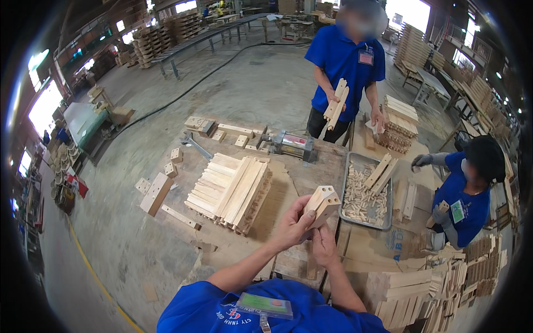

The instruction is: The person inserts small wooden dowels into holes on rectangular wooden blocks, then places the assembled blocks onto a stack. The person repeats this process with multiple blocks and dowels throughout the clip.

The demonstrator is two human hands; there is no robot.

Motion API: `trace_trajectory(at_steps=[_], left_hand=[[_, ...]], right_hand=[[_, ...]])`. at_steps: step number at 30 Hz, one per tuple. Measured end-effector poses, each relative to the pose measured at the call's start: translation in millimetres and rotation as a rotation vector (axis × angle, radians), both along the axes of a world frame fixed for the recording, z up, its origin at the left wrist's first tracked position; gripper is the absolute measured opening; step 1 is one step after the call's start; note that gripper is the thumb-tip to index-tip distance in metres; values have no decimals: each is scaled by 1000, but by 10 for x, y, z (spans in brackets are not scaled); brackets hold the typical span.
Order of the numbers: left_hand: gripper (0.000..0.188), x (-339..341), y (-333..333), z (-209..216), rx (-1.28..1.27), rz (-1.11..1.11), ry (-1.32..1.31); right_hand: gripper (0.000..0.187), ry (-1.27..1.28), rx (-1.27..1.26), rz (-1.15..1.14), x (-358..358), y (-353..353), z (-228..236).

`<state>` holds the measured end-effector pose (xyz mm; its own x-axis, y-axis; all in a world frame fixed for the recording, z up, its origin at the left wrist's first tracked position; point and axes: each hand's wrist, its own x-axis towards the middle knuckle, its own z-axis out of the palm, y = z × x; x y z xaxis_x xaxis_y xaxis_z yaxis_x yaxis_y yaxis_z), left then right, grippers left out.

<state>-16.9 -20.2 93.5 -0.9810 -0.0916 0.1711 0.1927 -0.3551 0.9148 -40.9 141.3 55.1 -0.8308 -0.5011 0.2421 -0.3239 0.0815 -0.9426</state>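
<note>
In front of my chest, my left hand (292, 225) is closed round a small bundle of pale wooden slats (322, 204), its thumb along the side. Round holes show in the slats' upper ends. My right hand (323, 246) grips the bundle's lower part, its fingers partly hidden. Left of my hands, a neat stack of wooden slats (230, 188) lies on the worktable, with dowel ends poking out along its near edge. To the right is a metal tray (343, 208) of loose wooden dowels (361, 202), with a pair of slats (381, 173) resting on top.
Behind the stack sit a pneumatic cylinder (294, 145) and a wrench (197, 145). Wooden blocks (156, 194) lie at the table's left. A co-worker (347, 72) across the table holds slats; another (463, 191) works at right. More slats (405, 294) are piled near right.
</note>
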Motion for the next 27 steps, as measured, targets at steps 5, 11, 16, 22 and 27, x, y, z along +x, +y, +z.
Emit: trace_trajectory(at_steps=[5,11,16,22,27], left_hand=[[58,27,-66,12,-67,-45,-1],[62,101,5,-186,-87,-77,-40],[66,133,50,-247,-108,-85,-64],[88,214,282,-124,-445,125,9],[61,98,321,-217,-634,446,-166]], right_hand=[[25,132,43,20,-37,54,-37],[42,-135,219,-146,126,-21,59],[43,-165,206,-150,141,13,36],[49,14,118,-102,117,-26,-175],[48,96,312,-21,93,-18,-366]])
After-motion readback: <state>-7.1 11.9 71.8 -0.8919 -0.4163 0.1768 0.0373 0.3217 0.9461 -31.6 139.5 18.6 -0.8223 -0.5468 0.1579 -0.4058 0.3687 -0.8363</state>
